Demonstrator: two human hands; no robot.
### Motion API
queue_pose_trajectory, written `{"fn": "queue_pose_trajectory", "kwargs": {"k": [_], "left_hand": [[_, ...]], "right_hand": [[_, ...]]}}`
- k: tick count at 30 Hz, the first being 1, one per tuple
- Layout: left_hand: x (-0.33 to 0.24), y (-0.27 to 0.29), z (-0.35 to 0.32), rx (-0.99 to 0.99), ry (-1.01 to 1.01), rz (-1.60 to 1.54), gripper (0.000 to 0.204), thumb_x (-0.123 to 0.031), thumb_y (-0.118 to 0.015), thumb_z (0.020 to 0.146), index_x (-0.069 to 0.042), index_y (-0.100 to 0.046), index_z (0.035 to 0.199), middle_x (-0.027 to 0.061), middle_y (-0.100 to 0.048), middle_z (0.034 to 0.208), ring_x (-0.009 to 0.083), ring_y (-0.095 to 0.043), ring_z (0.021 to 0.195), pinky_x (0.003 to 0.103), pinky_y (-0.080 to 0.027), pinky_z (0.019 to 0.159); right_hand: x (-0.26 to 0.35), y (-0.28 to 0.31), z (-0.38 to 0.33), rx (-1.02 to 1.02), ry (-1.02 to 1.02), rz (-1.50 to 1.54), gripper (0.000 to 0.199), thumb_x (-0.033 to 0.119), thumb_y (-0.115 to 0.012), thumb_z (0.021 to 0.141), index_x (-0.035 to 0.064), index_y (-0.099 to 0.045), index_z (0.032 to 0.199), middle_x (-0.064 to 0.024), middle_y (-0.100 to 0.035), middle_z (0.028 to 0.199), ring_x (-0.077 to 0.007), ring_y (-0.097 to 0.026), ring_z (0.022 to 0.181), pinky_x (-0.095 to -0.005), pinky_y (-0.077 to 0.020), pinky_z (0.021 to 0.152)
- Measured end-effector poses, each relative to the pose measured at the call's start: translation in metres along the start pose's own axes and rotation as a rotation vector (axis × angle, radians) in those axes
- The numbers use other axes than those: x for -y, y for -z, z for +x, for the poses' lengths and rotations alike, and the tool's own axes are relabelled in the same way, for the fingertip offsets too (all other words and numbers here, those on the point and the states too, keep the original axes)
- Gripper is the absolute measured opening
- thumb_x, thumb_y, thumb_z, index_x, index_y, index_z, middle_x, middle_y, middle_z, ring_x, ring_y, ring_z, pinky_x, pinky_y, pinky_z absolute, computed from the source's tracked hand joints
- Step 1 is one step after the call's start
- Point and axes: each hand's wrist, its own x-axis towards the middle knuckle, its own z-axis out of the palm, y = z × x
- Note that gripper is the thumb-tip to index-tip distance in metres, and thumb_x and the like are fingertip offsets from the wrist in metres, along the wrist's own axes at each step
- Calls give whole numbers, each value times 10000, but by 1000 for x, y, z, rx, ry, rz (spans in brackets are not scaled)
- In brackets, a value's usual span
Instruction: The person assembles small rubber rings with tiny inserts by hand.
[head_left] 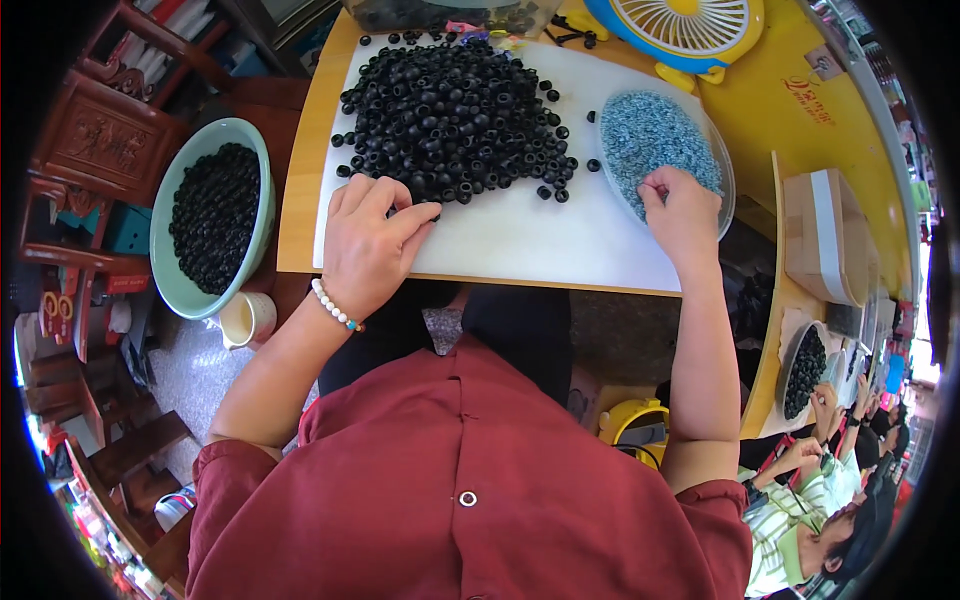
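Observation:
A large heap of black beads with round holes (450, 115) lies on a white board (500, 245). At its near left edge is my left hand (368, 235), its fingers bent and the thumb and forefinger closed on a black bead (436, 213), of which only a little shows. My right hand (688, 215) reaches into a shallow clear dish (727, 200) on the right. Thumb and forefinger are pinched together at the small blue pieces (655, 130) that fill it. Whatever lies between those fingertips is too small to make out.
A pale green basin of black beads (212, 220) stands to the left, above a cream cup (248, 320). Behind the dish is a blue and yellow fan (680, 30). On the right are a cardboard box (830, 235) and co-workers' hands (825, 410) beside another bead tray (803, 370).

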Motion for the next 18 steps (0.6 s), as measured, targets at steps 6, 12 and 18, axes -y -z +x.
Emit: {"fn": "queue_pose_trajectory", "kwargs": {"k": [6, 12, 18], "left_hand": [[-13, 7, 4, -49, -51, -81, 178, -84, -706, 682, -91, -642, 848, 18, -565, 815, 209, -518, 787, 334, -405, 705], [-48, 7, -13, 203, 681, -1551, 257, 30, -651, 789, -42, -572, 1023, 51, -630, 923, 87, -577, 778, 219, -476, 689], [-70, 16, -14, 305, 821, -1970, 268, 23, -649, 798, -9, -624, 1063, 98, -652, 944, 144, -636, 806, 254, -531, 735]], "right_hand": [[-1, 6, -7, -80, -124, 402, 83, 79, -640, 771, 31, -642, 839, -12, -620, 707, -93, -553, 618, -229, -434, 653], [47, 21, -38, 41, -129, 1019, 77, 49, -631, 775, 3, -608, 832, 7, -579, 734, -48, -501, 679, -200, -412, 662], [107, 30, -83, 331, 212, 1057, 38, 33, -595, 765, 4, -574, 778, -16, -566, 702, -79, -487, 644, -233, -405, 611]]}}
